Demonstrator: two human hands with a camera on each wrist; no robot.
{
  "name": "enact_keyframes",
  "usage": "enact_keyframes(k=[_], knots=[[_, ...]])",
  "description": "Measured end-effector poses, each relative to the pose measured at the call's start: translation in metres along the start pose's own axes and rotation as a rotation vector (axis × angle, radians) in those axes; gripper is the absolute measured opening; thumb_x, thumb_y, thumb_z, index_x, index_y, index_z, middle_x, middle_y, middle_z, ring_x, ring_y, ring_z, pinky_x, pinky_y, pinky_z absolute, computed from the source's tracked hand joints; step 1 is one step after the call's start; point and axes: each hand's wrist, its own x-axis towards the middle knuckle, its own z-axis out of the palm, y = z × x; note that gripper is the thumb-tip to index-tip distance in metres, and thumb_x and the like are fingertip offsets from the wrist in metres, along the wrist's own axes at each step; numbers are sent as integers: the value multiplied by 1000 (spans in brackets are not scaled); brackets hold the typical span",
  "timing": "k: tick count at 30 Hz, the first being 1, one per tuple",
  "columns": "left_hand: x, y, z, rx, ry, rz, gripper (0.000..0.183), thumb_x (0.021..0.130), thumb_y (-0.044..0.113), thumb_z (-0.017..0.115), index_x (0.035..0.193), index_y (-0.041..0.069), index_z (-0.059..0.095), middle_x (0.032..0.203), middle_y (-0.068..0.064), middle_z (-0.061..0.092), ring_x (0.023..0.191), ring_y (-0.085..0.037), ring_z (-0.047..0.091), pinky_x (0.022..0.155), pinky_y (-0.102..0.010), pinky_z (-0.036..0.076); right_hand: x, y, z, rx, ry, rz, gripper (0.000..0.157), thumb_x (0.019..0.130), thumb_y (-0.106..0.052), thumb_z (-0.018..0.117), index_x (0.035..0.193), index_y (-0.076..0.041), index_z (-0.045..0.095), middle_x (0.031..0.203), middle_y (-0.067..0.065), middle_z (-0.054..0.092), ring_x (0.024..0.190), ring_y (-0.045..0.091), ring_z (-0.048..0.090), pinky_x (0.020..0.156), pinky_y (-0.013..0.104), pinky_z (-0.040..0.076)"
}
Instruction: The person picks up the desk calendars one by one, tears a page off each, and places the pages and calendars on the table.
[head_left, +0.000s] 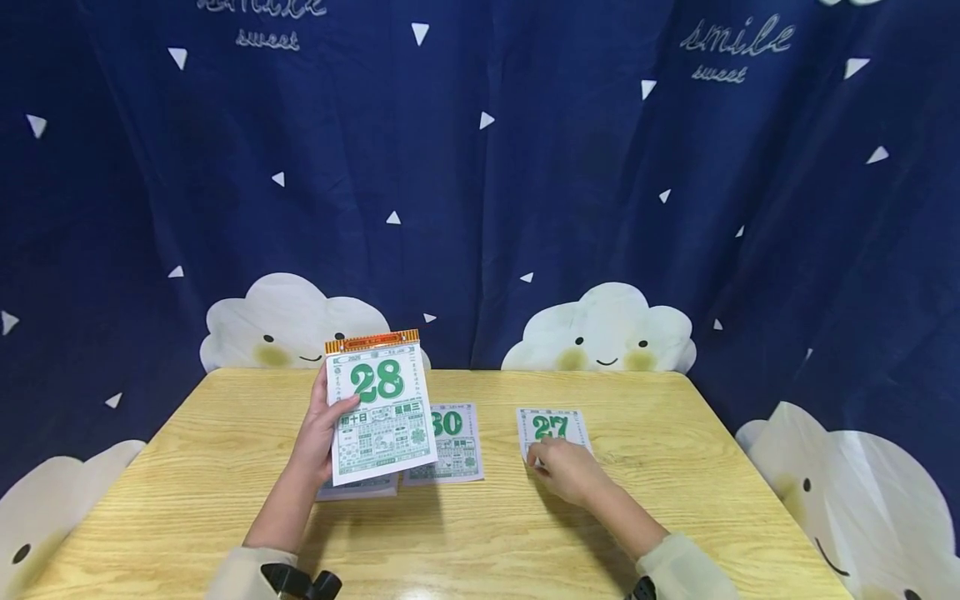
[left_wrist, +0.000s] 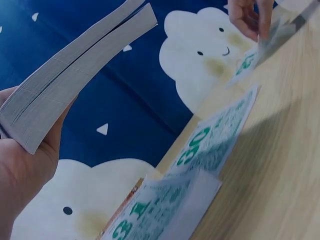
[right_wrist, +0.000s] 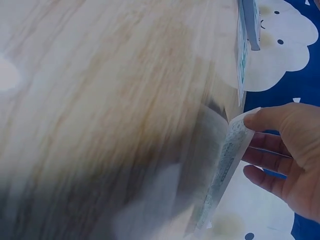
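My left hand (head_left: 313, 437) grips a thick tear-off calendar pad (head_left: 382, 417) by its left side, thumb across the front page, which reads a green 28. An orange strip binds its top. In the left wrist view the page edges of this pad (left_wrist: 85, 70) face the camera. At the right, my right hand (head_left: 568, 468) pinches the near edge of a loose calendar sheet (head_left: 551, 421) printed 27. The right wrist view has the thumb and a finger on a corner of that sheet (right_wrist: 225, 160), which is raised and tilted there.
A sheet marked 30 (head_left: 461, 450) lies mid-table, partly behind the held pad. Beside it a second calendar pad (left_wrist: 150, 210) showing 31 rests on the wooden table (head_left: 480, 542). A dark blue curtain (head_left: 480, 167) with white clouds hangs behind.
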Motion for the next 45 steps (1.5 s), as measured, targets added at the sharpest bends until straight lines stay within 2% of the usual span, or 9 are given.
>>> enact_keyframes(k=[4, 9, 15, 22, 30, 36, 39, 45], knots=[[-3, 4, -11, 29, 34, -18, 73, 98, 5, 42, 146, 47, 6, 122, 17, 58, 97, -10, 67, 82, -27, 57, 0, -1, 1, 21, -34, 13, 10, 82, -7, 66, 89, -15, 67, 83, -2, 66, 72, 12, 60, 56, 21, 48], [-6, 8, -20, 19, 81, -41, 75, 97, 5, 43, 146, 47, 5, 119, 17, 59, 94, -9, 67, 80, -25, 57, -2, 1, 3, 24, -65, 20, 12, 83, -8, 65, 90, -17, 67, 86, -4, 67, 75, 12, 62, 58, 22, 50], [-10, 13, -31, 49, 143, -64, 76, 96, 5, 46, 146, 47, 6, 117, 20, 58, 93, -5, 66, 79, -20, 56, -1, -1, 4, 33, -54, -22, 11, 81, -6, 65, 87, -16, 67, 84, -4, 67, 77, 13, 63, 60, 24, 51], [-14, 18, -46, 23, 81, -53, 76, 97, 3, 43, 147, 45, 5, 114, 16, 63, 91, -9, 68, 77, -23, 58, 1, -2, 3, 7, -69, -9, 8, 82, -10, 67, 86, -17, 67, 82, -6, 64, 75, 12, 61, 60, 24, 50], [-20, 21, -67, 25, 115, -115, 78, 97, 5, 45, 146, 47, 2, 105, 14, 67, 85, -11, 70, 72, -26, 59, -1, 1, 7, 1, -86, -17, 5, 84, -13, 66, 86, -18, 66, 82, -7, 63, 74, 10, 60, 59, 23, 50], [-25, 20, -86, -43, 79, -96, 77, 97, 0, 40, 146, 45, 2, 104, 10, 68, 84, -15, 70, 69, -29, 60, 0, 1, 8, -4, -78, -27, 7, 83, -14, 67, 87, -19, 66, 82, -6, 63, 73, 11, 59, 59, 23, 49], [-25, 20, -93, -30, 92, -101, 77, 97, 0, 40, 146, 46, 2, 104, 10, 68, 84, -14, 70, 69, -29, 60, 1, 1, 8, -6, -75, -28, 7, 83, -14, 68, 87, -19, 67, 82, -7, 63, 74, 11, 60, 60, 24, 50], [-27, 24, -105, 26, 148, -156, 80, 97, 4, 45, 144, 52, 2, 99, 13, 68, 81, -12, 70, 68, -29, 60, 1, 1, 9, -10, -70, -48, 7, 82, -13, 69, 87, -18, 66, 82, -5, 63, 75, 12, 60, 62, 25, 51]])
